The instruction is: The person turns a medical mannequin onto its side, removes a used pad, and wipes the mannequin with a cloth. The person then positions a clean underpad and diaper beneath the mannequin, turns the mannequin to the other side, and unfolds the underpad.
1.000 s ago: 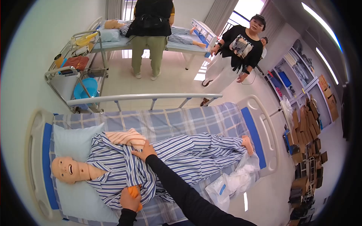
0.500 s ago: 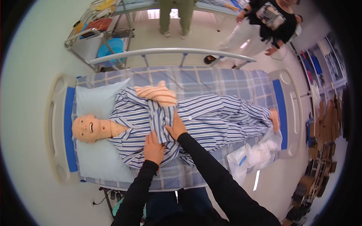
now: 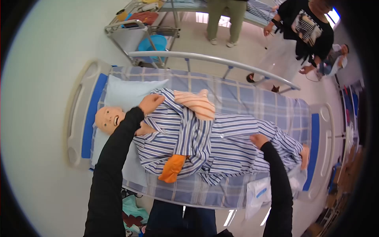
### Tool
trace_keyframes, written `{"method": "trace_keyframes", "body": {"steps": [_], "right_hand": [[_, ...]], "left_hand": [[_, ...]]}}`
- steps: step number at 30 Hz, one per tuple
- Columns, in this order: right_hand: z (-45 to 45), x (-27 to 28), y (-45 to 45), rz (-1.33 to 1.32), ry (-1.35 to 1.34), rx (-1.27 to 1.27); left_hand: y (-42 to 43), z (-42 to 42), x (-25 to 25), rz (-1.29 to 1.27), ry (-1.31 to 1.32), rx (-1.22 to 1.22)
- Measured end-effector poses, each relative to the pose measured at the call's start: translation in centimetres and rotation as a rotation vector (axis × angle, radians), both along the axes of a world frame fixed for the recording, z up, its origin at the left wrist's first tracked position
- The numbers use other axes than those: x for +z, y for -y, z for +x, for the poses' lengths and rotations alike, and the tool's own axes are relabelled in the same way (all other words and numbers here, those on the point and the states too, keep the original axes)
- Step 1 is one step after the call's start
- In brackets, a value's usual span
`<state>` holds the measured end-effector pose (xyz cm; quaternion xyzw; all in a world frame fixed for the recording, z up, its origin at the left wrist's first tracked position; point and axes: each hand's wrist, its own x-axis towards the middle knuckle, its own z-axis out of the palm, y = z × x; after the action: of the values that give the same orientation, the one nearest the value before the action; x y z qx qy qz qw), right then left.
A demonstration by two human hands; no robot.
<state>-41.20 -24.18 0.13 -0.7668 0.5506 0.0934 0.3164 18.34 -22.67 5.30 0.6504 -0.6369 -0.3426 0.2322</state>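
A manikin (image 3: 108, 117) in blue-and-white striped pyjamas (image 3: 237, 134) lies on its back on the bed, head at the left. My left hand (image 3: 151, 103) is at its far shoulder, fingers pressed together at the striped cloth; what they hold, if anything, is too small to name. My right hand (image 3: 258, 140) hovers over or rests on the pyjama trousers, fingers curled and partly hidden. An orange-striped mitt (image 3: 197, 103) covers the far arm's end, which lies across the body. Plain orange cloth (image 3: 172, 168) sticks out of the near sleeve.
A raised rail (image 3: 213, 61) runs along the bed's far side. Beyond stand a metal trolley (image 3: 126, 23) with a blue basin (image 3: 154, 43), a second bed and several people. White plastic bags (image 3: 256, 193) lie at the near right edge of the bed.
My left hand has moved from the near sleeve to the far shoulder, and my right hand from the waist to the trousers. The view has shifted, and the orange cloth shows again.
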Motion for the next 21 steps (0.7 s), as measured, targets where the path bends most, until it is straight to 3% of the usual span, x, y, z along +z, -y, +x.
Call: {"method": "trace_keyframes", "body": {"steps": [5, 10, 12, 15, 18, 21], "right_hand": [[0.8, -2.0, 11.6, -0.308, -0.102, -0.043], [4.1, -5.5, 17.1, -0.054, -0.247, -0.007], [4.1, -7.9, 18.9, 0.010, -0.295, -0.004], [4.7, -10.5, 21.4, 0.133, -0.472, -0.010], [4.2, -14.6, 23.7, 0.251, -0.568, -0.033], [3.3, -18.8, 23.2, 0.407, -0.604, 0.115]], "left_hand": [[9.8, 2.2, -5.3, 0.071, 0.304, 0.037], [17.3, 2.3, -14.6, 0.167, 0.429, -0.014], [19.3, 2.7, -17.3, 0.415, 0.453, -0.044], [21.0, 4.0, -21.9, 0.773, 0.273, 0.053], [21.7, 3.9, -24.4, 1.072, 0.408, 0.006], [24.3, 12.8, -42.5, 1.219, 0.359, -0.852]]}}
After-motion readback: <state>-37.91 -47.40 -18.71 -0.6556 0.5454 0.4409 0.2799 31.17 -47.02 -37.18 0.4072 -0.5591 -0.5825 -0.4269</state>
